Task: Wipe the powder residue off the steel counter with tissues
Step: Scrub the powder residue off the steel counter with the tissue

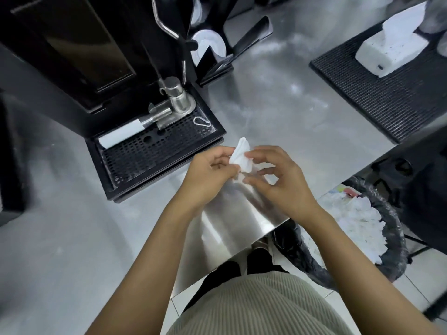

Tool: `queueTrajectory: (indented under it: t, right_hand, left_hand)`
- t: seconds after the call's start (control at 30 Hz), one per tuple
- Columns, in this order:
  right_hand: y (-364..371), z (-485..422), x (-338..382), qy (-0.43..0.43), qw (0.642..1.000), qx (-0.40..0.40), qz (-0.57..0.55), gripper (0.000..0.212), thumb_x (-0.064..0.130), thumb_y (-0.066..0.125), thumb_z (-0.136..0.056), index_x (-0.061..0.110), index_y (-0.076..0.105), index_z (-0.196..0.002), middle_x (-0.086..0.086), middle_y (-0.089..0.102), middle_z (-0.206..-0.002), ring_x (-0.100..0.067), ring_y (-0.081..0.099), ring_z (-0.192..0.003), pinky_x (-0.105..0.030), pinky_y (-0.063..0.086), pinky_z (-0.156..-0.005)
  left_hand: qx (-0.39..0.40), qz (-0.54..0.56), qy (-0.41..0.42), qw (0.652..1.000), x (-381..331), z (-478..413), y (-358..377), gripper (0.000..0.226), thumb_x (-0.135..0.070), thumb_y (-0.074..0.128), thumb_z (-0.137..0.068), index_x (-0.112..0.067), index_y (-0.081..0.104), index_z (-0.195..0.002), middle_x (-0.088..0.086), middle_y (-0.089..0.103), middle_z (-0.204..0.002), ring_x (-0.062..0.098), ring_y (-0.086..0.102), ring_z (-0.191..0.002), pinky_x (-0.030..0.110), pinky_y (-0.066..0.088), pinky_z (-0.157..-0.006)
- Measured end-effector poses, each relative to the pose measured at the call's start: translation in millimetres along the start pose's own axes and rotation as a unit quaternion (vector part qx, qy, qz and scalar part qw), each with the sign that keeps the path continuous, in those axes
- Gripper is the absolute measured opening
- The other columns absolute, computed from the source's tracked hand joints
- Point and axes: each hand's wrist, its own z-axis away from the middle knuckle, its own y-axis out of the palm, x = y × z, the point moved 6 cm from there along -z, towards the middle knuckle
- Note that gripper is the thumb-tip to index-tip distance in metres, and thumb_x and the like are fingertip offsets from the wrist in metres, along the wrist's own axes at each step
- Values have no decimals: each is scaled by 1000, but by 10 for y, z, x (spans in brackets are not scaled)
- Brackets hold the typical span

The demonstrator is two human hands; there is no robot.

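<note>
A small crumpled white tissue [240, 155] is held above the steel counter [278, 112], near its front edge. My left hand [209, 176] pinches the tissue from the left with curled fingers. My right hand [278, 180] pinches it from the right with thumb and fingertips. Faint whitish powder smears show on the counter beyond my hands. A white tissue pack [391, 48] with a sheet sticking up sits at the far right.
A black coffee machine [79, 49] with a perforated drip tray [157, 151] and a portafilter [150, 119] stands to the left. A black ribbed mat [399, 100] lies under the tissue pack. A black-lined bin [358, 228] full of used tissues stands below the counter's right edge.
</note>
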Motion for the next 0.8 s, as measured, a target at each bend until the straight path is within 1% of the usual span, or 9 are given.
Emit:
queueTrajectory:
  t: [0.1,0.2,0.27,0.4,0.5,0.57,0.63,0.73,0.8]
  right_hand:
    - [171,28,63,30,998,8,-58,45,16,87,-70,17,67,-111,4,53,-133,-8,58,-112,-28,54,-87]
    - [323,30,65,102,980,-26,-169,28,12,78,-81,9,64,-105,-4,65,-118,-21,65,-98,-48,57,-82]
    - [429,10,70,125,969,-38,-208,20,3,73,-84,4,63,-101,-12,68,-95,-24,63,-81,-41,56,-73]
    - [596,-9,63,186,955,-65,-221,16,-5,71,-83,1,62,-95,-2,66,-65,-15,63,-61,-24,55,-57]
    - [689,3,13,231,944,-79,-222,14,-7,70,-83,1,61,-89,-2,58,-54,-15,58,-48,-24,53,-55]
    - [777,24,1,250,937,-72,-232,13,-7,70,-83,1,60,-87,-7,56,-56,-18,59,-51,-24,53,-54]
    - [885,55,0,274,928,-62,-243,12,-8,69,-84,-1,60,-89,-10,52,-61,-19,59,-56,-24,56,-55]
    - [1044,90,43,301,918,-35,-256,5,-5,61,-90,-6,62,-95,-12,58,-70,-17,64,-57,-27,61,-62]
    - [1108,110,65,310,914,-20,-261,5,-1,58,-94,-4,62,-94,-21,63,-83,-29,70,-70,-28,61,-70]
  left_hand:
    - [-4,21,-22,1000,77,74,-166,25,2,52,-77,-9,72,-87,13,58,-74,18,49,-68,33,42,-71]
    - [-4,26,-46,999,184,128,-328,26,-8,48,-67,2,68,-81,15,52,-73,20,43,-67,34,37,-70]
    - [12,17,-58,998,245,172,-409,28,-10,48,-65,-4,70,-80,14,54,-73,20,44,-67,33,39,-69]
    - [-20,25,-62,998,384,230,-601,26,-3,58,-78,-14,65,-101,6,60,-78,14,54,-67,21,47,-64]
    - [-69,-40,29,996,397,314,-724,31,-3,66,-83,-24,59,-105,-5,58,-109,9,55,-90,14,47,-74]
    - [-57,-154,123,979,384,398,-711,43,-8,74,-76,-33,59,-107,-11,49,-122,7,46,-111,14,37,-92]
    - [-49,-247,177,951,435,482,-647,46,-15,77,-71,-35,62,-111,-15,50,-120,8,41,-114,25,32,-102]
    - [-117,-272,201,934,513,570,-675,25,-18,74,-79,-25,71,-102,-10,62,-98,11,52,-97,37,44,-91]
    - [-150,-252,194,936,575,604,-765,19,-12,71,-82,-20,73,-99,-8,64,-92,12,58,-89,35,50,-82]
